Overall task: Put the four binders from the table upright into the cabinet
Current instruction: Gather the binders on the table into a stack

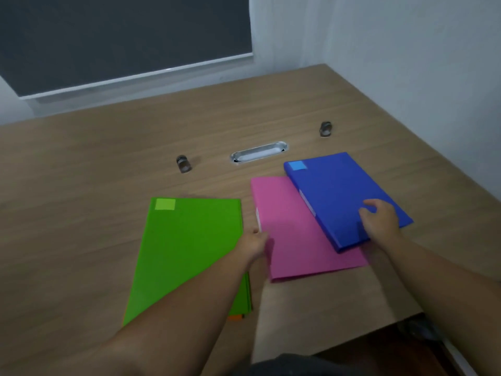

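A green binder lies flat on the wooden table, with an orange binder under it showing only a corner. To its right a pink binder lies flat, and a blue binder rests partly on top of it. My left hand is at the pink binder's left edge, fingers curled around that spine. My right hand lies on the near corner of the blue binder, fingers bent over its cover. No cabinet is in view.
Two small metal knobs and an oval metal cable slot sit in the table behind the binders. A dark window blind and white walls lie beyond. The table's near right edge drops to a dark floor.
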{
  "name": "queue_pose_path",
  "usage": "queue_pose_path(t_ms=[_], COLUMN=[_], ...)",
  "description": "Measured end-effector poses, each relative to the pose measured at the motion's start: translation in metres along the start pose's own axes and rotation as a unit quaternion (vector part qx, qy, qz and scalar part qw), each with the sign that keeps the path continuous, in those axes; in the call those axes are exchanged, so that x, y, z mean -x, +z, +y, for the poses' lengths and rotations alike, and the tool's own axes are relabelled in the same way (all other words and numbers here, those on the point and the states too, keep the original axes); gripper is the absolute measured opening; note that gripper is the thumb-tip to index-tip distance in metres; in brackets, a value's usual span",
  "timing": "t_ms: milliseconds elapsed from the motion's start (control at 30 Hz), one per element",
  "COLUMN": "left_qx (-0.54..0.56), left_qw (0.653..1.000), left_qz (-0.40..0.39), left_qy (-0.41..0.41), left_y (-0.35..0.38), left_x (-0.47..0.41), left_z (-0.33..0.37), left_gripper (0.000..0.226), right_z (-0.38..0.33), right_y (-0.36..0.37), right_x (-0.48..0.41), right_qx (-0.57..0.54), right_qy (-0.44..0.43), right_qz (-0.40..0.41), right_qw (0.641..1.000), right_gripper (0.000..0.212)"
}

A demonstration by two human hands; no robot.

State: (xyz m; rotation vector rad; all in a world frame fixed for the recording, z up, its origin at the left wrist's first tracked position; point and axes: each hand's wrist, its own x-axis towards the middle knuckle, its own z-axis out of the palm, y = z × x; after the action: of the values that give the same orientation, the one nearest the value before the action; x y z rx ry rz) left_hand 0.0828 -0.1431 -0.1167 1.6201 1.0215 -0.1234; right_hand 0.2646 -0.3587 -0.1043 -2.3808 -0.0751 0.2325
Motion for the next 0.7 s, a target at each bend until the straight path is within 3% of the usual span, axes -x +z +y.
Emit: queue_pose_path(t_ms=[133,200,367,433,533,700], left_qx=[0.020,0.046,0.020,0.010,0.041,0.125], left_qw=[0.999,0.996,0.992,0.992,0.988,0.975], left_qz=[0.026,0.054,0.102,0.104,0.108,0.117], left_qy=[-0.021,-0.045,-0.066,-0.075,-0.104,-0.139], left_y=[0.022,0.028,0.034,0.036,0.041,0.051], left_x=[-0.015,-0.021,-0.037,-0.042,-0.045,-0.049], left_z=[0.010,0.013,0.016,0.019,0.025,0.031], left_gripper=[0.043,0.046,0.057,0.060,0.065,0.081], right_z=[0.022,0.032,0.041,0.047,0.055,0.054], right_y=[-0.019,-0.023,-0.023,-0.014,0.000,0.018], right_x=[-0.062,-0.087,-0.126,-0.129,-0.121,-0.090], right_qx=[0.037,0.052,0.020,0.052,0.148,0.174], right_qy=[0.078,0.081,0.039,0.020,-0.010,-0.025], right_qz=[-0.046,-0.078,-0.165,-0.213,-0.201,-0.223], right_qw=[0.995,0.992,0.985,0.975,0.968,0.959], right_gripper=[0.054,0.062,0.068,0.086,0.113,0.121])
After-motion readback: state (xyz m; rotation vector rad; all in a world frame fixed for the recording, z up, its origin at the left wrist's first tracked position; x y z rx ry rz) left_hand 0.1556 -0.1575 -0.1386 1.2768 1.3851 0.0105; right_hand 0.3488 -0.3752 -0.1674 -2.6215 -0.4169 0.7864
